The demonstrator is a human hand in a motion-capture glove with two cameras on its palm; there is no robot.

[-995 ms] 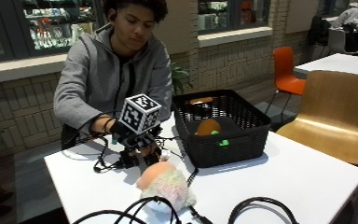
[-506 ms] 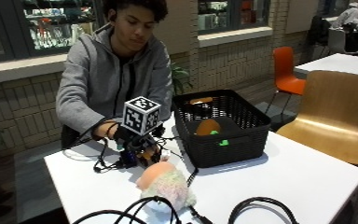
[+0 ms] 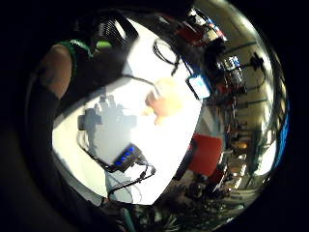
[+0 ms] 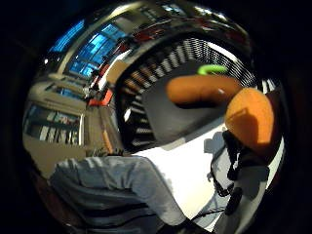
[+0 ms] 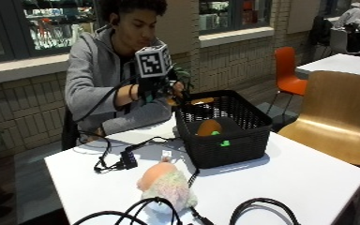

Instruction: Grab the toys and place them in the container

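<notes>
— Brick wall and shop windows stand behind a white table (image 5: 304,173), where a person in a grey hoodie sits. Why is the black-gloved right hand (image 5: 152,89) raised so high?

— It hangs at the near corner of the black plastic mesh basket (image 5: 227,145), probably to clear the rim. An orange, rounded soft toy (image 4: 253,122) fills the edge of the thumb-side palm view, so it lies close to the palm. Whether the fingers curl round it cannot be told.

— And the basket's contents?

— A long orange carrot-shaped plush (image 4: 200,89) with a green tip lies on the floor inside. In the outside view an orange lump (image 5: 208,127) shows there too.

— What remains outside?

— A pink and pale-green fluffy plush toy (image 5: 164,183) lies on the table, near the front edge, well apart from the hand. It likely waits its turn.
</notes>
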